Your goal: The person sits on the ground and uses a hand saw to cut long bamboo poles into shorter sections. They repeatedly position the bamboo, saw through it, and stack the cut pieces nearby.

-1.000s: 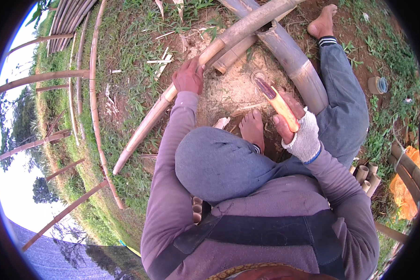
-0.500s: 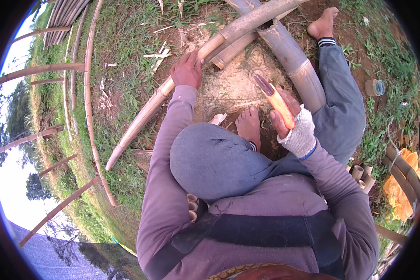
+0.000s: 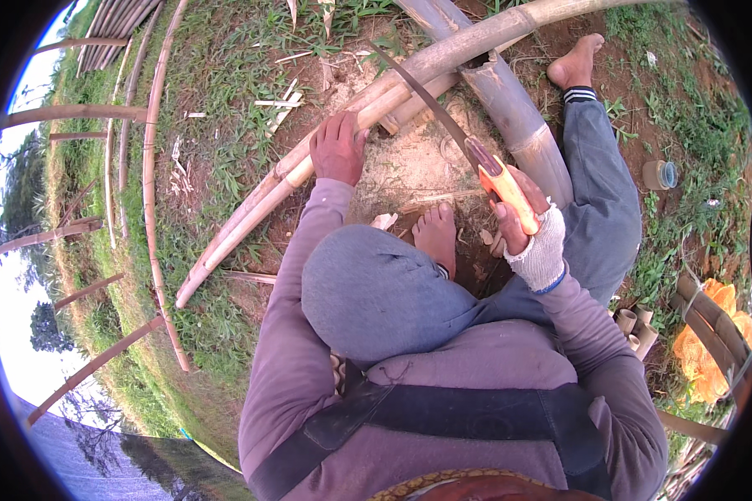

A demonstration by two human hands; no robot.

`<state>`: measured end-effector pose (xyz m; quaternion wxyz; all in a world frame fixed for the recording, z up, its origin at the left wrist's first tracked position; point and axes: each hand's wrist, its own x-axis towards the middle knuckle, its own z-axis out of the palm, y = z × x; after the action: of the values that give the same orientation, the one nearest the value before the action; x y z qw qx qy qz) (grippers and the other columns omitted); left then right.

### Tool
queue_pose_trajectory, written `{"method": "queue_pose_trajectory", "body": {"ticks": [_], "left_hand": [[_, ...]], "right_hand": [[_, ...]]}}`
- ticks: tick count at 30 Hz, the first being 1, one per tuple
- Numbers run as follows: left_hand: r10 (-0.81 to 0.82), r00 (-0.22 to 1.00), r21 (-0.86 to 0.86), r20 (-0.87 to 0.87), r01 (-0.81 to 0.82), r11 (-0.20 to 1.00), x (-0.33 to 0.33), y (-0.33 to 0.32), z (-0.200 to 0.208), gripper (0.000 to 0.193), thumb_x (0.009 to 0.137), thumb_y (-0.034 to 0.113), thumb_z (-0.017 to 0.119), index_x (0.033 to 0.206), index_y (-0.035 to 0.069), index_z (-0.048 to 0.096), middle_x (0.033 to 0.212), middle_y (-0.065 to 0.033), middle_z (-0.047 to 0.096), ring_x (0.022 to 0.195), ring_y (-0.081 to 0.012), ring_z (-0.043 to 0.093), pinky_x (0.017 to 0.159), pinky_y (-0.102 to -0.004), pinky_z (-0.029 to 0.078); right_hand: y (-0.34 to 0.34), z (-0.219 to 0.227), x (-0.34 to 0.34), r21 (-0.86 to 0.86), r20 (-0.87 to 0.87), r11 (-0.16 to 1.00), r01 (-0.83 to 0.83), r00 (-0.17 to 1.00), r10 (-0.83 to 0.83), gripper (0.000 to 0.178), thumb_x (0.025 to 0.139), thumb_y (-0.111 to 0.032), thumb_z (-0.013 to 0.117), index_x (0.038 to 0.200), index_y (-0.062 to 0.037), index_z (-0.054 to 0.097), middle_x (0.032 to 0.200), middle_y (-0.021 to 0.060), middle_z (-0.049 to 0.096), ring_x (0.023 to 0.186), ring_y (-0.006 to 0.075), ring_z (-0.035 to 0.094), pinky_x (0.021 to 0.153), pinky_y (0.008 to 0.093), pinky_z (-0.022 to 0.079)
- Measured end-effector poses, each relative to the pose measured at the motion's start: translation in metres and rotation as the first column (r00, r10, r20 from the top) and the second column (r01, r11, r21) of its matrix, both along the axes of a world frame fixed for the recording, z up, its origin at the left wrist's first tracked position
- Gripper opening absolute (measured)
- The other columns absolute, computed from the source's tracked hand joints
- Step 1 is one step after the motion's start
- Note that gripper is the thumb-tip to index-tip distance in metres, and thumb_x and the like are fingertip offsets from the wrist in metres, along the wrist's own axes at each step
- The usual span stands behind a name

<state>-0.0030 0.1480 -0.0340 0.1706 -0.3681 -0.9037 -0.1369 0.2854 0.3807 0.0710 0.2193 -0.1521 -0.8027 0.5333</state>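
Note:
My left hand [image 3: 338,149] is closed over a pale bamboo pole [image 3: 259,213], its fingers on top of the length. Another bamboo pole [image 3: 476,42] runs close alongside, crossing a thick grey bamboo section [image 3: 522,121]. In my right hand [image 3: 528,219], which wears a white knit fingerless glove, is a handsaw [image 3: 433,104] with an orange-brown handle. Its narrow dark blade points away and to the left, passing over the poles in this view; I cannot tell whether it touches them. A shorter bamboo piece [image 3: 409,111] lies beneath the crossing.
Sawdust [image 3: 409,163] covers the ground between my bare feet. At the right are a small jar [image 3: 660,174], cut bamboo tubes [image 3: 639,330] and an orange mesh bag [image 3: 706,351]. A bamboo rail fence [image 3: 150,179] stands at the left; wood slivers [image 3: 286,108] lie on the grass.
The saw's blade has swung into clear sight, pointing far left. Two poles now show side by side at my left hand, where one showed before. My right hand has shifted slightly nearer.

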Motion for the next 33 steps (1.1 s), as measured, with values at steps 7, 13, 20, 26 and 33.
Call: {"method": "queue_pose_trajectory", "body": {"ticks": [7,13,20,26,33], "left_hand": [[-0.014,0.984,0.05,0.175,0.005,0.999,0.073,-0.058,-0.033,0.075,0.082,0.034,0.089,0.147,0.015,0.058,0.143,-0.0152,0.059,0.134,-0.0382,0.055,0.113,-0.052,0.044],[0.441,0.891,-0.28,0.11,-0.398,0.874,-0.035,-0.104,0.01,0.088,0.072,0.049,0.094,0.146,0.017,0.059,0.144,-0.0191,0.06,0.136,-0.0409,0.056,0.114,-0.0539,0.045],[0.456,0.815,-0.438,0.357,-0.285,0.853,-0.045,-0.117,0.002,0.075,0.071,0.044,0.091,0.135,0.015,0.064,0.116,-0.02,0.076,0.106,-0.0422,0.074,0.093,-0.0508,0.059],[0.551,0.682,-0.456,0.481,-0.342,0.821,-0.009,-0.103,0.008,0.066,0.069,0.043,0.09,0.125,0.016,0.069,0.114,-0.0171,0.076,0.104,-0.0405,0.074,0.094,-0.0516,0.058],[0.503,0.748,-0.375,0.434,-0.357,0.855,-0.006,-0.098,-0.01,0.062,0.069,0.041,0.088,0.12,0.014,0.068,0.113,-0.0176,0.076,0.103,-0.0405,0.074,0.092,-0.0513,0.059]], "right_hand": [[0.017,-0.024,0.007,-0.052,-0.021,0.998,0.019,1.0,-0.02,0.054,0.099,-0.018,0.074,0.144,0.0072,0.056,0.131,0.0246,0.071,0.116,0.0303,0.072,0.1,0.0379,0.055],[0.015,-0.027,0.009,0.051,0.035,0.999,-0.001,0.999,-0.001,0.055,0.096,-0.015,0.079,0.143,0.0049,0.056,0.132,0.024,0.07,0.116,0.0328,0.073,0.098,0.0394,0.057],[0.018,-0.022,0.011,0.113,0.019,0.993,0.031,0.999,-0.033,0.053,0.098,-0.015,0.077,0.142,0.0063,0.058,0.132,0.0239,0.071,0.116,0.0314,0.073,0.098,0.0383,0.057],[0.019,-0.017,0.004,-0.006,-0.029,1.0,0.015,0.999,-0.015,0.051,0.101,-0.018,0.073,0.142,0.0091,0.057,0.131,0.0244,0.071,0.117,0.0297,0.072,0.099,0.0376,0.056],[0.001,-0.008,-0.005,0.02,0.006,1.0,0.013,1.0,-0.013,0.051,0.103,-0.02,0.07,0.142,0.0097,0.058,0.125,0.0228,0.073,0.114,0.027,0.072,0.1,0.0372,0.055]]}}
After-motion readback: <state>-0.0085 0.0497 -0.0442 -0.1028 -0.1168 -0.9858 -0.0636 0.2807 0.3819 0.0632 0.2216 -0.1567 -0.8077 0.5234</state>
